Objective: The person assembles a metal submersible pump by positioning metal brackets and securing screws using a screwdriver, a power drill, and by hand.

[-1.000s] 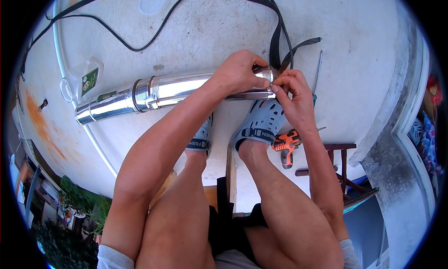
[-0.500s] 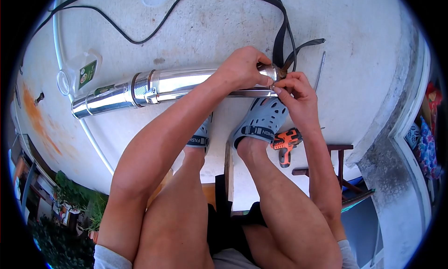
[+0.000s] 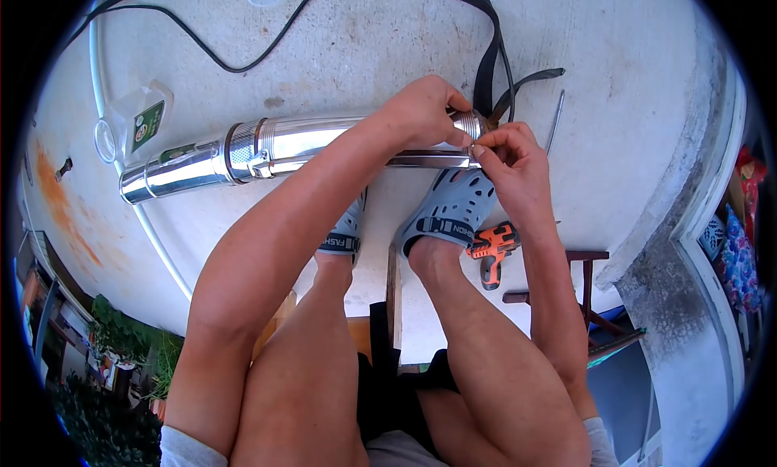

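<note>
A shiny cylindrical steel submersible pump (image 3: pixel 312 135) lies across the floor in front of my feet, a perforated band around its middle. My left hand (image 3: pixel 429 115) is closed over the pump's right end, with thumb and fingers around the ribbed collar. A narrow metal cable guard (image 3: pixel 429 159) runs along the pump's near side. At the right end of this strip, my right hand (image 3: pixel 515 158) pinches with thumb and forefinger; whatever small piece is between the fingertips is hidden. Black cable and a flat strap (image 3: pixel 486 70) lead away from the pump beside my hands.
An orange cordless drill (image 3: pixel 492 252) lies by my right clog (image 3: pixel 453 204). A long screwdriver-like rod (image 3: pixel 556 119) rests to the right. At left are a clear plastic jug (image 3: pixel 133 119) and a white pipe (image 3: pixel 158 240). A dark wooden stool (image 3: pixel 589 285) stands at lower right.
The view has shifted slightly. Both hands stay at the pump's right end, and the fingers of my right hand have shifted a little at the tip of the strip.
</note>
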`<state>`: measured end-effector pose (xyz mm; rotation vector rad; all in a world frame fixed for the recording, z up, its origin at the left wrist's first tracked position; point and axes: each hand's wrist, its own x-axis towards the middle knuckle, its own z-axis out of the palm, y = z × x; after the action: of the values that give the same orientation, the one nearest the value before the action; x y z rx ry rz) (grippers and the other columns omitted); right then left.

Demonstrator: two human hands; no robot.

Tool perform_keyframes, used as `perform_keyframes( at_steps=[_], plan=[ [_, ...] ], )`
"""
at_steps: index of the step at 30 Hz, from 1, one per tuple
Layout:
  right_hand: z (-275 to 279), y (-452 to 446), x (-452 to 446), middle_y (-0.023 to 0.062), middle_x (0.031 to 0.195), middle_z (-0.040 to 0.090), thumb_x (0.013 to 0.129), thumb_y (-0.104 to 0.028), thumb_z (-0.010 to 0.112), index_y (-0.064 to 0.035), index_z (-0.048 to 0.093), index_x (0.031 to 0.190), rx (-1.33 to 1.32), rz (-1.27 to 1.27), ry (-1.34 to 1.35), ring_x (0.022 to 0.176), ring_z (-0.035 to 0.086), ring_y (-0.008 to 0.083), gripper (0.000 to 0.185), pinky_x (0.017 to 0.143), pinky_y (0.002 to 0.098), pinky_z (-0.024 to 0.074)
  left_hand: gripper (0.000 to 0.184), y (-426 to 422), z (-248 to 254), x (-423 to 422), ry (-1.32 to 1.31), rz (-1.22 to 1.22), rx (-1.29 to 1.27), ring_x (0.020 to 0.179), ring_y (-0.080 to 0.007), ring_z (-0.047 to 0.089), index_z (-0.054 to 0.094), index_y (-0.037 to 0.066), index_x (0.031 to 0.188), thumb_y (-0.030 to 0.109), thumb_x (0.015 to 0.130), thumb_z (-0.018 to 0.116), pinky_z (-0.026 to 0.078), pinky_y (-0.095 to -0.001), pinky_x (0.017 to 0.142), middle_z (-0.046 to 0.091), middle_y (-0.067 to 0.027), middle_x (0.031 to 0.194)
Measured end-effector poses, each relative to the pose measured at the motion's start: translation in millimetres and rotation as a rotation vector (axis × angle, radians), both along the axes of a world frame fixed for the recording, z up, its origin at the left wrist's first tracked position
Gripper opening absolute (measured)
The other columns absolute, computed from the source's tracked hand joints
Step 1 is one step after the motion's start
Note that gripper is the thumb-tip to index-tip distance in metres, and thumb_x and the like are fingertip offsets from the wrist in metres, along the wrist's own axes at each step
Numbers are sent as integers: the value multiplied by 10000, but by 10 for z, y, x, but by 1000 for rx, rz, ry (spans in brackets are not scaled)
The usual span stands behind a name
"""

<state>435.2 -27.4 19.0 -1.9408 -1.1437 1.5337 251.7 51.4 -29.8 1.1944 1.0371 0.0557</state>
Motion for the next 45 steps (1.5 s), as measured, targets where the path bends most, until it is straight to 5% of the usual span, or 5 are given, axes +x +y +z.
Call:
perform_keyframes(
  at_steps=[12, 25, 31, 38, 45],
  plan=[
    [36, -1, -23, 47, 1060, 524, 831, -9, 726, 53, 708, 844, -74, -101, -35, 728, 546, 61, 65, 652, 222, 449, 569, -48, 12, 59, 84, 36, 48, 983, -320, 723, 730, -33, 1161, 161, 650, 887, 551, -350, 911, 737, -227, 1077],
    [33, 12, -15, 32, 978, 552, 898, -2, 695, 12, 684, 970, 64, 31, -14, 703, 534, 77, 75, 655, 237, 460, 535, -72, 84, 35, 102, 5, 126, 893, -260, 719, 727, -54, 1135, 217, 685, 825, 543, -327, 842, 749, -214, 1012],
    [-104, 379, 271, 50, 893, 625, 893, 6, 683, 11, 685, 991, 163, 8, -113, 714, 574, 108, 99, 672, 255, 482, 341, -80, 137, 25, 34, 11, 158, 698, -256, 646, 728, -7, 953, 214, 698, 775, 513, -369, 710, 674, -212, 798],
    [-621, 1035, 24, 159, 912, 681, 804, -26, 679, -32, 694, 971, 367, 773, -242, 853, 660, 376, 168, 747, 425, 536, 354, -132, 134, 42, 55, 52, 141, 750, -337, 661, 732, -9, 989, 191, 698, 765, 522, -381, 755, 690, -216, 836],
    [-785, 1220, -238, 148, 866, 668, 793, -69, 690, -59, 688, 935, 297, 1043, -319, 835, 661, 375, 142, 720, 446, 526, 379, -169, 110, 55, 56, 58, 179, 829, -352, 697, 752, 19, 1046, 177, 702, 764, 539, -393, 805, 720, -217, 920]
  ],
)
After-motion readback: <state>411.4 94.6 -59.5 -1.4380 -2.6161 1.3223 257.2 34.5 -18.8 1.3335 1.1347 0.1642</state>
